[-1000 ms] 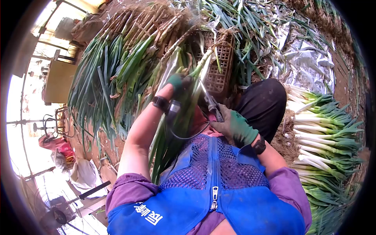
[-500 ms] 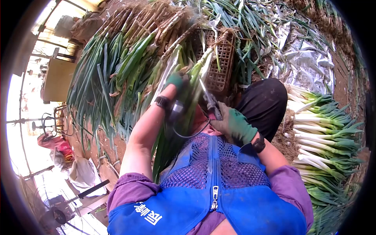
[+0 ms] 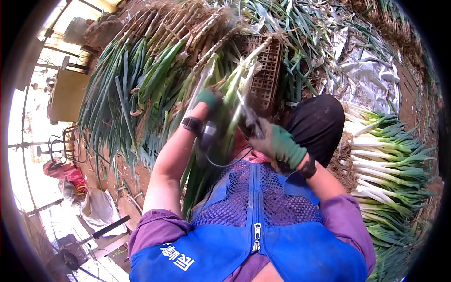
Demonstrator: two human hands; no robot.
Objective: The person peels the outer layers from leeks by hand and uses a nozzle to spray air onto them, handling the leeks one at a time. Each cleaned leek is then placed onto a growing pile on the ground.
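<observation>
My left hand (image 3: pixel 210 101), in a green glove, is closed around the green stalks of a few long green onions (image 3: pixel 240 84). Their pale ends point up and away from me, and the leaves hang down past my forearm. In my right hand (image 3: pixel 279 144), also gloved, is a grey air blow gun (image 3: pixel 252 121), its thin nozzle right beside the onion stalks. The gun is blurred and the fingers partly hide its grip. A large heap of unpeeled green onions (image 3: pixel 155 70) with dry brown outer skins lies to the left of my left hand.
A brown plastic crate (image 3: pixel 267 75) stands just beyond the held onions. Cleaned green onions (image 3: pixel 376 157) with white stems lie in a row at right, beside my bent knee (image 3: pixel 319 122). Loose leaves and white sheeting (image 3: pixel 369 75) spread at the back; a fan (image 3: pixel 70 258) stands lower left.
The held onions have swung, their pale tips shifting up and right. The blow gun and my right hand have moved slightly left along the stalks.
</observation>
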